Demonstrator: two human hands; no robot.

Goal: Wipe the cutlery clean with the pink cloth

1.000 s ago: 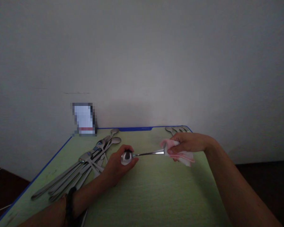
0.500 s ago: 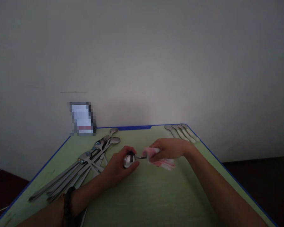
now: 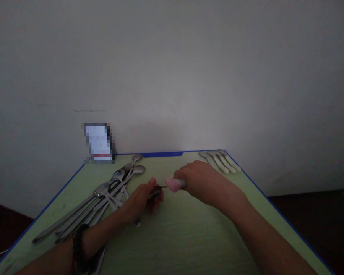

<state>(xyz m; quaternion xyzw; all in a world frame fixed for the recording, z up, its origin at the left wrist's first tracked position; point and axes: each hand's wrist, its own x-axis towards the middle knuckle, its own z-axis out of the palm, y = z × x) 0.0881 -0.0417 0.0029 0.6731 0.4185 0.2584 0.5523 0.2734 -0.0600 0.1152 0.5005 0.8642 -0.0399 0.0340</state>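
Note:
In the head view, my left hand (image 3: 140,200) is closed around the bowl end of a metal spoon (image 3: 156,191), over the middle of the table. Its thumb lies along the top of the bowl, which is turned mostly edge-on. My right hand (image 3: 206,183) grips a pink and white cloth (image 3: 173,184), wrapped about the spoon's handle. Only a short stretch of the thin neck shows between bowl and cloth. Close by my left forearm lies a loose pile of metal cutlery (image 3: 103,189), spoons among it, partly covered by the arm.
At the back right, several utensils with cream handles (image 3: 222,165) lie side by side. A pixelated phone-like device (image 3: 99,142) leans against the wall (image 3: 172,76) at the back left. The green table (image 3: 172,244) has a blue rim.
The spoon has rolled so its bowl no longer faces up toward me. My right hand has turned over, its back now upward, and the cloth's loose end has gone from sight.

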